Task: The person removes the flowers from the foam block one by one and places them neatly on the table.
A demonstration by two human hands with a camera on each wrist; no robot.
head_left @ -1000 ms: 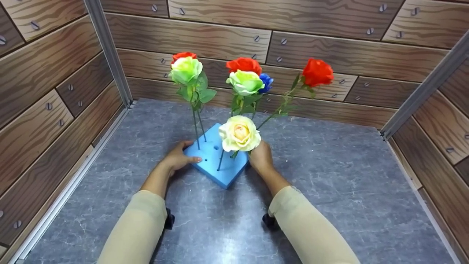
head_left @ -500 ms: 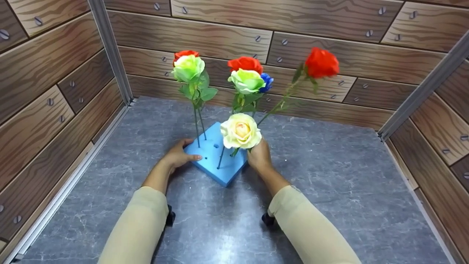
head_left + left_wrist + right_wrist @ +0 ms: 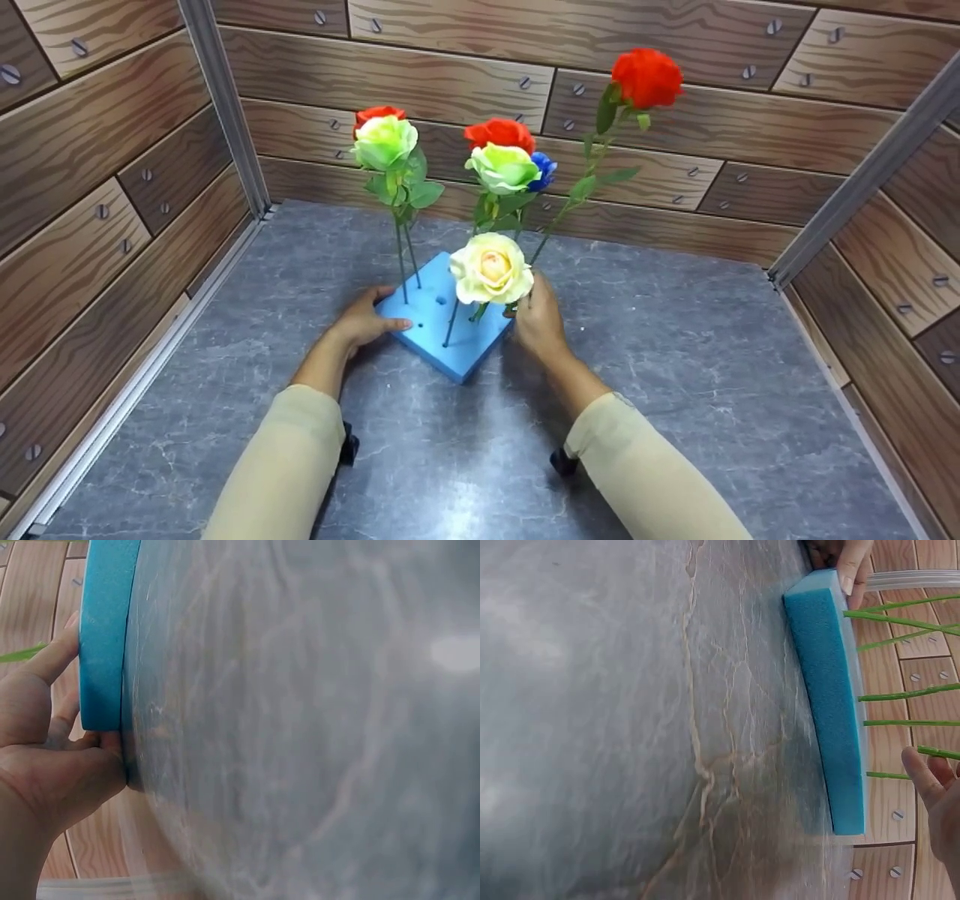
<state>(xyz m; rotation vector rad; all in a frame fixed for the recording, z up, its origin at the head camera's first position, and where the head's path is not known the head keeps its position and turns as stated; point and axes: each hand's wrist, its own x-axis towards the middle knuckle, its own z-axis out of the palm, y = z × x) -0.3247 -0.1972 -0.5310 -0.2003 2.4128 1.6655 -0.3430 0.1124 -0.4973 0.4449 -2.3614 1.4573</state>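
**Red rose (image 3: pixel 647 79) held near blue foam block (image 3: pixel 435 322)**

From my station, the right hand (image 3: pixel 541 319) pinched its stem (image 3: pixel 939 753), tip apart from the block; the left hand (image 3: pixel 364 319) gripped the block's left corner. A cream rose (image 3: pixel 491 268) stood in the block's front, a green rose (image 3: pixel 385 142) at its left; two holes (image 3: pixel 441 300) lay open.

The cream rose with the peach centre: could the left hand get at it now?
Probably yes: the near side of the cream rose looks free, though the left hand would have to let go of the flat blue foam block.
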